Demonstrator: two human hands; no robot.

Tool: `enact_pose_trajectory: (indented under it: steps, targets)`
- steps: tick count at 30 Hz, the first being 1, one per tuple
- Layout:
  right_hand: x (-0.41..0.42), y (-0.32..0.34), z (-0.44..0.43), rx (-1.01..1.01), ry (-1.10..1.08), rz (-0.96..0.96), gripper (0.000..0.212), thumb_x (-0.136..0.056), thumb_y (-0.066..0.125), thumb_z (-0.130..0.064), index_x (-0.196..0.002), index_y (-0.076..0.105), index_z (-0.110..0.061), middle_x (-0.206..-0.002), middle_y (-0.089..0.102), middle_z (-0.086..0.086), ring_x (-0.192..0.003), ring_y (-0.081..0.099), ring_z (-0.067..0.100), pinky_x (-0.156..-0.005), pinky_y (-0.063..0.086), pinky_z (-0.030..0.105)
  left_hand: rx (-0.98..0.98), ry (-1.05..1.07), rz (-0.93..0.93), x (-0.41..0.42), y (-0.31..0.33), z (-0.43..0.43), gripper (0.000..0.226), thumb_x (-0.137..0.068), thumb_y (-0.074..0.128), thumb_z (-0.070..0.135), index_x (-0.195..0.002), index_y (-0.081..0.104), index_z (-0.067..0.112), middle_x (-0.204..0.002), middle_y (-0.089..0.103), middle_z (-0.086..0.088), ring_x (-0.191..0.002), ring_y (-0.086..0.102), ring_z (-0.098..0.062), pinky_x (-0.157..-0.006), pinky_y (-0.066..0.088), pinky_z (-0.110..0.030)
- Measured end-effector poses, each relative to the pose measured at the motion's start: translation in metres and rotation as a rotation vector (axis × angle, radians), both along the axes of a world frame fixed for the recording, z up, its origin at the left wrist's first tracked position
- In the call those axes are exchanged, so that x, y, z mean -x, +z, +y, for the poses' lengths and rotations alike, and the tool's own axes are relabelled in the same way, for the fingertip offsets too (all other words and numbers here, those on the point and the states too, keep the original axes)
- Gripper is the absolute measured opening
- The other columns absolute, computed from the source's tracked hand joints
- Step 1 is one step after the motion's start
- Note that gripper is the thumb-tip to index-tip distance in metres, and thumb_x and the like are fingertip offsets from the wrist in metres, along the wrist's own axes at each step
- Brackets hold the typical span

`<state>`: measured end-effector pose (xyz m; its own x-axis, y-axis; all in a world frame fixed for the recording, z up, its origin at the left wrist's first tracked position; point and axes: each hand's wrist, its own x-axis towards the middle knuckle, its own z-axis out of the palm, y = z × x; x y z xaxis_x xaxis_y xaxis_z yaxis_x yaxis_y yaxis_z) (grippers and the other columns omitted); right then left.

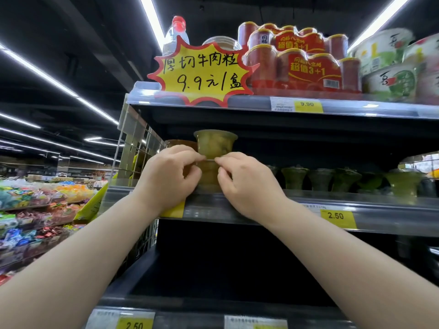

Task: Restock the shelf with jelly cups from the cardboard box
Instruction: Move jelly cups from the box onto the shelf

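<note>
Sweets in bright wrappers fill the open bins [35,205] far off on my left, across the aisle. Next comes the clear divider [135,148] that closes the near end of the shelf [308,203] I am working at. My left hand [166,179] is raised to that shelf, fingers curled round the side of the lower jelly cup [209,178], thumb and forefinger pinching its rim. Just behind that hand, further back on the shelf, another amber cup [179,143] shows only its top. High above, on the top shelf, a yellow starburst sign [202,72] with handwritten characters and 9.9 stands in front of a red-capped bottle [177,34]. The lower jelly cup stands upright at the front edge of the shelf, and the upper jelly cup [215,143] sits upright on its lid, wider at the top, free of my fingers. My right hand [247,184] mirrors the left: fingers bent round the lower cup's other side, fingertips nipping the same rim, so the two hands almost meet at the seam between the cups. Right of my wrist a row of green jelly cups [294,178] lines the shelf, with a yellow 2.50 tag [335,216] on the rail below. Over them sit shrink-wrapped red cans [297,60], then green-and-white bowls [392,67] at the far right.
</note>
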<state>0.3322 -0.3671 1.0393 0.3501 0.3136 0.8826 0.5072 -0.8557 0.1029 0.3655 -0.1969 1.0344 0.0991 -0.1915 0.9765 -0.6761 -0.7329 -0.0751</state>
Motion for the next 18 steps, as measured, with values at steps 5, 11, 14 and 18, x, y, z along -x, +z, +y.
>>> enact_pose_trajectory:
  steps: [5, 11, 14, 18]
  targets:
    - [-0.010, 0.010, -0.001, 0.045, -0.129, 0.193, 0.039, -0.097, 0.033, -0.033, -0.111, 0.064, -0.013, -0.114, 0.059, 0.003, -0.104, 0.056, 0.025, -0.090, 0.048, 0.040, -0.111, 0.182, 0.208, 0.004, 0.009, -0.005, 0.046, -0.084, 0.040, 0.028, -0.116, 0.069, 0.017, -0.116, 0.067, -0.003, -0.107, 0.061, -0.022, -0.091, 0.046, -0.031]
    - [-0.020, 0.027, 0.002, 0.086, -0.231, 0.492, 0.037, -0.098, 0.026, -0.038, -0.095, 0.055, -0.016, -0.108, 0.057, 0.008, -0.099, 0.053, 0.026, -0.088, 0.046, 0.038, -0.310, 0.297, 0.620, -0.001, 0.033, -0.010, 0.045, -0.099, 0.035, 0.025, -0.143, 0.044, 0.028, -0.147, 0.045, 0.000, -0.134, 0.039, -0.021, -0.107, 0.035, -0.030]
    - [-0.019, 0.036, 0.004, 0.154, -0.234, 0.677, 0.048, -0.101, 0.023, -0.036, -0.126, 0.053, -0.010, -0.136, 0.049, 0.015, -0.120, 0.046, 0.029, -0.096, 0.037, 0.034, -0.353, 0.252, 0.784, -0.010, 0.040, -0.009, 0.049, -0.098, 0.035, 0.022, -0.146, 0.036, 0.032, -0.154, 0.033, 0.003, -0.139, 0.032, -0.019, -0.111, 0.027, -0.027]
    - [-0.021, 0.040, 0.006, 0.131, -0.192, 0.780, 0.031, -0.101, 0.027, -0.029, -0.111, 0.053, -0.016, -0.128, 0.051, 0.013, -0.107, 0.046, 0.023, -0.084, 0.033, 0.028, -0.399, 0.201, 0.889, -0.023, 0.043, -0.010, 0.053, -0.098, 0.034, 0.017, -0.150, 0.028, 0.029, -0.158, 0.020, 0.007, -0.145, 0.020, -0.015, -0.118, 0.016, -0.028]
